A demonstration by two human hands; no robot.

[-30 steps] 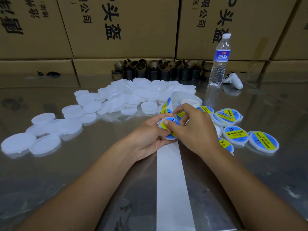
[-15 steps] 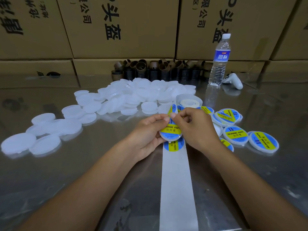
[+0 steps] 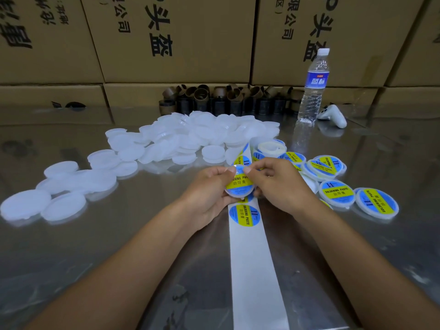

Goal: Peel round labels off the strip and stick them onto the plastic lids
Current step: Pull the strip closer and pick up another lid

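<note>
My left hand (image 3: 209, 189) and my right hand (image 3: 278, 184) both hold one white plastic lid (image 3: 239, 188) above the strip, its face towards me, with a blue and yellow round label on it. Both thumbs press the label near the lid's top edge. The white backing strip (image 3: 252, 263) runs from the table's front edge up under my hands; one round label (image 3: 245, 215) sits on it just below the lid, and more show beyond my fingers. Part of the lid is hidden by my fingers.
A heap of plain white lids (image 3: 190, 136) spreads from centre to far left. Labelled lids (image 3: 338, 192) lie to the right. A label roll (image 3: 271, 148), a water bottle (image 3: 314, 86), a white controller (image 3: 333, 115), brown cores (image 3: 226, 98) and cardboard boxes (image 3: 178, 39) stand behind.
The peeled label has gone onto the lid and the lid has been tilted up to face me. The strip has slid towards me, so another label now shows below my hands.
</note>
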